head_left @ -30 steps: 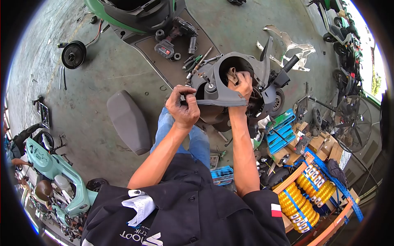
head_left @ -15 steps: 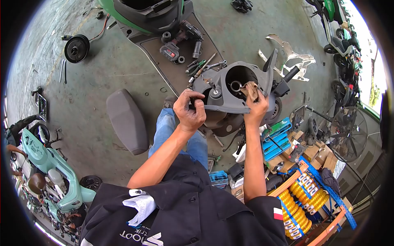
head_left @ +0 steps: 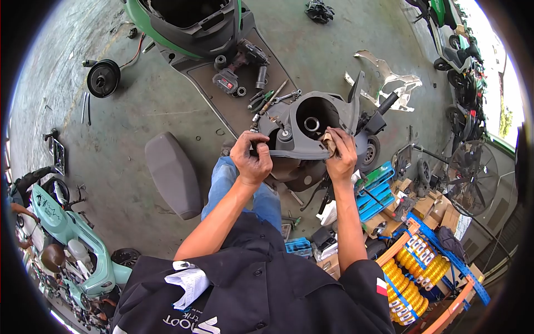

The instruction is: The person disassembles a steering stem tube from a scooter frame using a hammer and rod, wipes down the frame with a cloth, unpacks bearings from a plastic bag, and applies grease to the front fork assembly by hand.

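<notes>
A grey plastic scooter panel [head_left: 289, 150] with a round dark opening and a key in its lock stands in front of me. My left hand [head_left: 251, 157] is closed on the panel's left edge, fingertips curled over the rim. A brown cloth [head_left: 330, 145] is pinched in my right hand [head_left: 341, 154], against the panel's right edge just below the opening. Inside the opening a metal ring [head_left: 311, 124] shows. Right of the panel are a black handlebar grip [head_left: 387, 103] and a wheel [head_left: 370, 153].
A power drill [head_left: 239, 67] and hand tools lie on the grey footboard [head_left: 208, 92] at the top. On the floor are a grey seat [head_left: 173, 175] and a white frame piece [head_left: 397, 83]. Blue trays [head_left: 375, 192] and yellow coils [head_left: 405, 289] are at the right; a mint scooter [head_left: 83, 245] stands left.
My right hand has come out of the round opening with the cloth and moved down to the panel's right edge. My left hand has stayed at the left edge.
</notes>
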`<state>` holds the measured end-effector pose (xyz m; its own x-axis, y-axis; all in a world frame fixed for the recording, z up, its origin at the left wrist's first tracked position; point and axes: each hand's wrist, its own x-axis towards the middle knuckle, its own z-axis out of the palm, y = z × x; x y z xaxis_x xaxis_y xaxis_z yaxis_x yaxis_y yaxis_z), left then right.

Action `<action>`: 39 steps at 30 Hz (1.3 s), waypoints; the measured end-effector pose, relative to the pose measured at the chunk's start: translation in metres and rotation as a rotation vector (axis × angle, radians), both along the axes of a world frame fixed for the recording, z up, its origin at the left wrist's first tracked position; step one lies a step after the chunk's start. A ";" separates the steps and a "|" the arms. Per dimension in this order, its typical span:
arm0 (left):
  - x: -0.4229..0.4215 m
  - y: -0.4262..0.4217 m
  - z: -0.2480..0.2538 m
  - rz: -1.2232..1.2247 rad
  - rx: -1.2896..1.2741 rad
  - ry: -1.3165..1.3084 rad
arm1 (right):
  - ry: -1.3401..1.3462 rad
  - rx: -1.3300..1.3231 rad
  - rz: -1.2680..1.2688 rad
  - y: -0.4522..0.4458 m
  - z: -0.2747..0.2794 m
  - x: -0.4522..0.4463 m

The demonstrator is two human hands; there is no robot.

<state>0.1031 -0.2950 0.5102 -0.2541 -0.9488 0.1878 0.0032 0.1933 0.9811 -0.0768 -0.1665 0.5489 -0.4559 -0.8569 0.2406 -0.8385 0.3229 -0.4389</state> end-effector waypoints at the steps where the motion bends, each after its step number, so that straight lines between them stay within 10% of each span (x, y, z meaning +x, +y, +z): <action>1: -0.001 0.000 0.000 0.006 -0.011 -0.008 | -0.052 -0.026 -0.071 -0.007 -0.003 0.003; 9: -0.002 0.001 -0.002 0.005 -0.014 -0.021 | -0.538 0.025 -0.529 -0.047 -0.024 0.006; 20: 0.002 -0.003 0.004 -0.004 -0.011 -0.040 | -0.227 -0.084 -0.702 -0.030 0.001 0.045; 26: -0.001 0.000 0.007 -0.013 0.003 -0.027 | -0.648 0.046 -0.922 0.070 0.035 0.062; 32: -0.004 -0.025 0.047 -0.343 0.289 0.081 | -0.934 -0.248 -1.123 0.201 -0.013 0.147; 39: -0.119 -0.056 0.107 -1.333 -0.492 -0.665 | -1.174 -0.442 -1.470 0.307 -0.089 0.284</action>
